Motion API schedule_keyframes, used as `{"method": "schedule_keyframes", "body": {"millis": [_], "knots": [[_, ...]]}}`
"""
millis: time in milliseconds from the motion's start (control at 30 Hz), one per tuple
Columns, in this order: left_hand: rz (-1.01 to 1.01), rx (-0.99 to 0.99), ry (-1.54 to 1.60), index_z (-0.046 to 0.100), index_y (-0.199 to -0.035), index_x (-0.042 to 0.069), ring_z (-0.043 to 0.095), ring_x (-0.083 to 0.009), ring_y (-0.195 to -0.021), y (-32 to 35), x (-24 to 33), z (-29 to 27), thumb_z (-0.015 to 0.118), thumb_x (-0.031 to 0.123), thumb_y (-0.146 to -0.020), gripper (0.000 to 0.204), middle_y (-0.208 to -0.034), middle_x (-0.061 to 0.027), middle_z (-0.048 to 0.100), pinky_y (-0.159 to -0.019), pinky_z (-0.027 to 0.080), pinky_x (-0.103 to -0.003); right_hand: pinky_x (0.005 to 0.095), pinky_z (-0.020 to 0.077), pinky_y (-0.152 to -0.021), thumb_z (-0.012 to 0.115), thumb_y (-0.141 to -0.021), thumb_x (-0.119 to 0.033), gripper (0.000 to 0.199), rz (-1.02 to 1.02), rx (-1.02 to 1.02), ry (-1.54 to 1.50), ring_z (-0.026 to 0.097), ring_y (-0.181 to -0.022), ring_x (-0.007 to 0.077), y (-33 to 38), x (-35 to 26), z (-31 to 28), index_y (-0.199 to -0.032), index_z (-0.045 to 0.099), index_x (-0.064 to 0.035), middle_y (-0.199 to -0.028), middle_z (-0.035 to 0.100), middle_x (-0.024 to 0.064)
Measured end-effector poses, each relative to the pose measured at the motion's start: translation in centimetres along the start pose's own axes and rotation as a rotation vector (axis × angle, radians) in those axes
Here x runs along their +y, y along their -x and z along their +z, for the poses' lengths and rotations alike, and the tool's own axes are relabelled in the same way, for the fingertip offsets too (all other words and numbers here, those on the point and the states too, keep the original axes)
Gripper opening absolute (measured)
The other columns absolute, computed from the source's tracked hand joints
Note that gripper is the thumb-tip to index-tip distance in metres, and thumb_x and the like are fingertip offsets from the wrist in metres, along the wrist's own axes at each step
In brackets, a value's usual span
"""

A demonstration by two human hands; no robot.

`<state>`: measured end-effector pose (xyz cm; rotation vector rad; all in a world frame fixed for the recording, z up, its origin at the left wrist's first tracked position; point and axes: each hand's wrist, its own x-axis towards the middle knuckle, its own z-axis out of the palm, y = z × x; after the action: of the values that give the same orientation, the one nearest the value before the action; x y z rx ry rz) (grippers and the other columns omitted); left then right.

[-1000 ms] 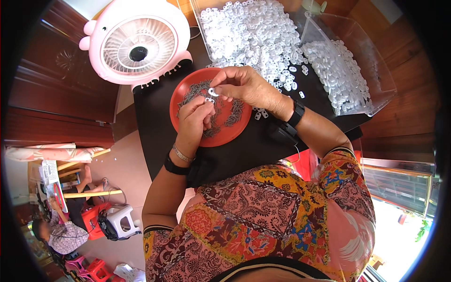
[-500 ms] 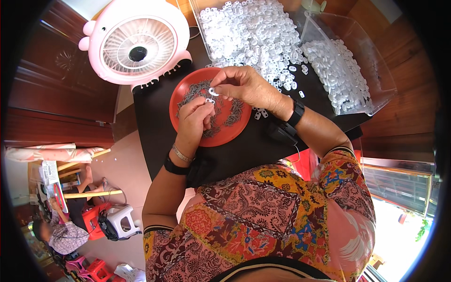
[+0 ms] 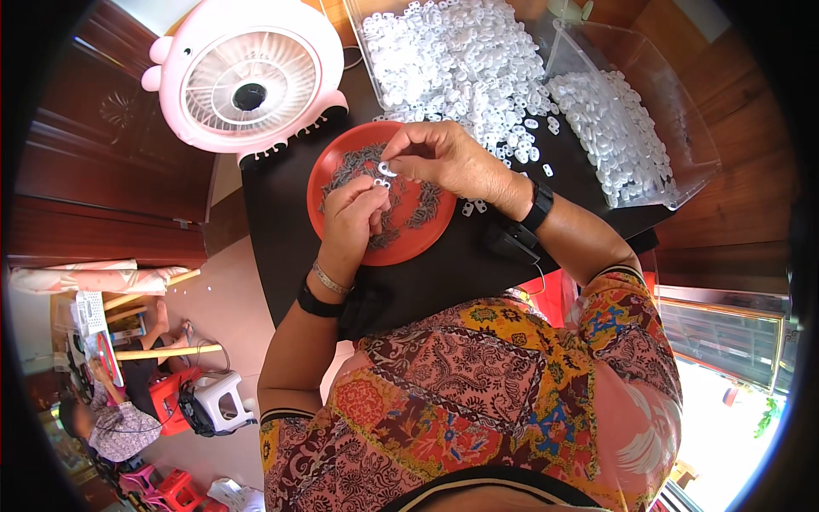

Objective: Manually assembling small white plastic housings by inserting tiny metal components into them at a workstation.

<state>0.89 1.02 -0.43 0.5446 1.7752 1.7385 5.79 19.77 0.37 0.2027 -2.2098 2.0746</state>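
Note:
Over the red round tray (image 3: 322, 226), my two hands meet fingertip to fingertip. My left hand (image 3: 350, 218) is closed, pinching a small white two-holed plastic piece (image 3: 381, 183) between thumb and fingers. Just above it, my right hand (image 3: 452, 160) pinches another small white plastic piece (image 3: 386, 170) at its thumb and forefinger. The two pieces are very close; whether they touch is too small to tell. Many small grey screw-like parts (image 3: 424, 205) lie in the tray below, partly hidden by my hands.
A large heap of white plastic pieces (image 3: 461, 64) covers the table's far side, some strewn near my right wrist. A clear bin (image 3: 695, 158) at right holds more. A pink fan (image 3: 166, 111) stands far left. A black device (image 3: 512, 243) lies beside my right forearm. Another person (image 3: 128, 431) sits lower left.
My hands stay in nearly the same place above the tray. The white piece at my right fingertips has shifted very slightly toward the one in my left.

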Motion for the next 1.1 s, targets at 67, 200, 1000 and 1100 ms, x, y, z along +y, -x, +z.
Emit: {"method": "schedule_keyframes", "body": {"millis": [67,200,1000,1100], "knots": [[0.002,-0.008,-0.010,0.055,-0.067,0.002,0.040,-0.0063,-0.047,0.0,0.1,0.0,0.054,0.014,-0.086,0.023,-0.057,0.0019,0.046,-0.045,0.032,-0.022,0.0230,0.0480,-0.069,0.065,-0.086,-0.006,0.009,-0.075,0.015,0.092,0.058,-0.076,0.0057,0.0,0.4,0.1,-0.094,0.065,-0.0012,-0.081,0.065,0.0007],[0.008,-0.007,-0.008,0.055,-0.069,0.002,0.041,-0.0061,-0.048,0.1,0.2,0.1,0.053,0.014,-0.087,0.022,-0.058,0.0017,0.047,-0.045,0.032,-0.021,0.0224,0.0475,-0.067,0.065,-0.086,-0.006,0.009,-0.053,-0.017,0.112,0.057,-0.074,0.0051,0.1,0.5,0.3,-0.093,0.066,-0.0021,-0.079,0.065,0.0007],[0.002,-0.041,0.085,0.059,-0.090,0.001,0.051,-0.0092,-0.056,-0.2,-0.8,-0.3,0.043,0.021,-0.095,0.026,-0.067,-0.0028,0.057,-0.052,0.039,-0.020,0.0247,0.0535,-0.059,0.072,-0.077,0.000,0.026,-0.313,-0.001,0.431,0.066,-0.071,0.0112,0.4,0.3,1.2,-0.101,0.061,-0.0032,-0.094,0.067,0.0053],[0.002,-0.012,0.119,0.060,-0.088,0.002,0.051,-0.0085,-0.055,0.0,-0.5,0.3,0.045,0.023,-0.094,0.027,-0.066,-0.0022,0.057,-0.051,0.038,-0.020,0.0249,0.0538,-0.060,0.073,-0.076,0.000,0.027,-0.361,0.003,0.457,0.066,-0.070,0.0128,0.3,0.5,1.1,-0.100,0.061,-0.0029,-0.095,0.067,0.0059]]}}
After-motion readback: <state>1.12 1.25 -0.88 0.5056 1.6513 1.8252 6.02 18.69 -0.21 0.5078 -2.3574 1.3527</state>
